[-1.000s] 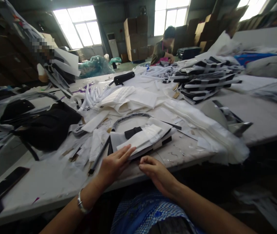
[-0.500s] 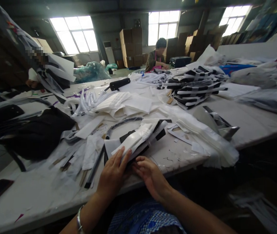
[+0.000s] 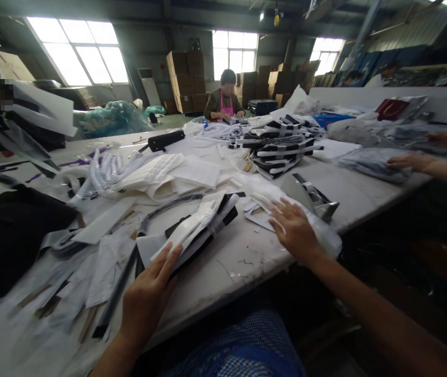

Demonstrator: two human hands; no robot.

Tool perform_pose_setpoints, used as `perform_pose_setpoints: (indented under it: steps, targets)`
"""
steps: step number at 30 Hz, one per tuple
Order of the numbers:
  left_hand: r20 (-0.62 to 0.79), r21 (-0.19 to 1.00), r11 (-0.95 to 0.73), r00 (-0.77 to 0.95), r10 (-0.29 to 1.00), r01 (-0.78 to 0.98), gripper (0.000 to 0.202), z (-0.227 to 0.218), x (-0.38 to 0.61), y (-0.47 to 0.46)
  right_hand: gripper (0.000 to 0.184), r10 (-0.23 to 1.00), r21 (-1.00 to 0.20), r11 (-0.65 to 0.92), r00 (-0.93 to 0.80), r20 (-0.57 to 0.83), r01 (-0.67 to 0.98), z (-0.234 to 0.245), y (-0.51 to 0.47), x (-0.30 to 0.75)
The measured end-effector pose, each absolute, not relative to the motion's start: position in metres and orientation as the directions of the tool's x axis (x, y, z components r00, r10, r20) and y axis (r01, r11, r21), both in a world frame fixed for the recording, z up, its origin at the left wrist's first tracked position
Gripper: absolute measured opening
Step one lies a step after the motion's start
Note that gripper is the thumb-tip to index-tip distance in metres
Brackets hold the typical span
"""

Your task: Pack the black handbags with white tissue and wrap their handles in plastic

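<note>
Near the counter's (image 3: 223,285) front edge, my left hand (image 3: 146,290) lies straight-fingered on a wrapped bundle (image 3: 194,228), grip hidden; my right hand (image 3: 296,230), spread wide, grips nothing over white plastic sheeting (image 3: 325,233), probably light, limp, slippery, best pinched by its folds.

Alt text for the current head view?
A person's left hand rests on a black-and-white bundle at a cluttered worktable; the right hand is spread over white sheeting. Beyond the piled materials is a co-worker in a pink apron.
</note>
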State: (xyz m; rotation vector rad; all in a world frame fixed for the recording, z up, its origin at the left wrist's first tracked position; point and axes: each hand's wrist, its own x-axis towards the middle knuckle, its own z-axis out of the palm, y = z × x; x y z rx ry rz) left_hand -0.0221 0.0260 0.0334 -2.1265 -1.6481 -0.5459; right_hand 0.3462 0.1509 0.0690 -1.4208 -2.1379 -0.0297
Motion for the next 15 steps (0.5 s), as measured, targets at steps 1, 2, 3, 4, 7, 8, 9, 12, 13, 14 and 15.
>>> perform_pose_setpoints:
  steps: [1,2,3,4,7,8,9,12,13,14,15]
  targets:
    - [0.532,-0.067,-0.221,0.222,0.817,0.973,0.072,0.033,-0.021,0.026,0.042,0.837,-0.224,0.389,-0.241,0.491,0.894,0.069,0.167,0.369]
    - [0.538,-0.066,-0.215,0.216,0.815,0.974,0.072,0.031,-0.020,0.025,0.042,0.837,-0.194,0.357,-0.221,0.500,0.914,0.068,0.182,0.388]
    - [0.542,-0.066,-0.215,0.216,0.812,0.974,0.072,0.030,-0.019,0.025,0.040,0.841,-0.143,0.326,-0.218,0.496,0.934,0.066,0.195,0.405]
    - [0.543,-0.065,-0.216,0.216,0.812,0.974,0.072,0.029,-0.018,0.025,0.037,0.853,-0.087,0.305,-0.231,0.468,0.948,0.062,0.206,0.418]
    - [0.539,-0.062,-0.212,0.211,0.816,0.975,0.070,0.028,-0.017,0.025,0.027,0.879,0.004,0.308,-0.286,0.382,0.951,0.048,0.225,0.441]
    - [0.538,-0.060,-0.207,0.206,0.817,0.977,0.070,0.028,-0.016,0.025,0.025,0.879,-0.001,0.321,-0.298,0.373,0.947,0.045,0.228,0.444]
    - [0.540,-0.058,-0.203,0.202,0.817,0.977,0.070,0.028,-0.016,0.025,0.025,0.875,-0.012,0.334,-0.306,0.376,0.942,0.043,0.231,0.445]
    - [0.545,-0.056,-0.207,0.204,0.813,0.977,0.070,0.028,-0.016,0.025,0.025,0.853,-0.061,0.374,-0.317,0.414,0.926,0.049,0.234,0.444]
    - [0.546,-0.052,-0.208,0.202,0.813,0.977,0.070,0.028,-0.016,0.025,0.025,0.844,-0.083,0.390,-0.320,0.430,0.917,0.054,0.234,0.443]
    - [0.546,-0.043,-0.207,0.196,0.814,0.977,0.070,0.028,-0.016,0.025,0.026,0.834,-0.108,0.408,-0.322,0.448,0.907,0.060,0.234,0.440]
    - [0.548,-0.031,-0.202,0.186,0.816,0.979,0.070,0.028,-0.017,0.025,0.027,0.823,-0.136,0.427,-0.322,0.469,0.894,0.067,0.233,0.436]
